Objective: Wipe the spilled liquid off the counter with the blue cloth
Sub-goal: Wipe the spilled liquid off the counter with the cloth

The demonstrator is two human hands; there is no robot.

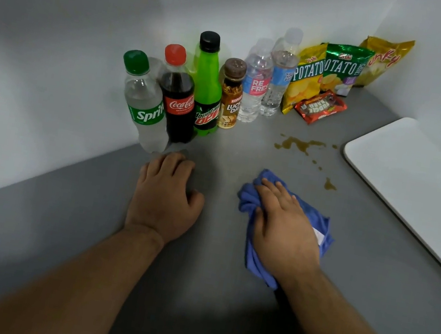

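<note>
A brown spilled liquid (299, 144) lies in a puddle on the grey counter (206, 295), with smaller drops trailing toward a blot (329, 184) nearer me. The blue cloth (247, 200) is crumpled on the counter just below and left of the spill. My right hand (284, 230) presses flat on top of the cloth, fingers spread and pointing up-left, covering most of it. My left hand (163, 198) rests on the bare counter with fingers curled under, holding nothing, a hand's width left of the cloth.
Along the back wall stand several bottles: Sprite (144, 107), Coca-Cola (178, 98), Mountain Dew (209, 89), a brown coffee bottle (230, 98) and two water bottles (256, 85). Snack bags (337, 69) fill the corner. A white tray (420, 188) lies at right.
</note>
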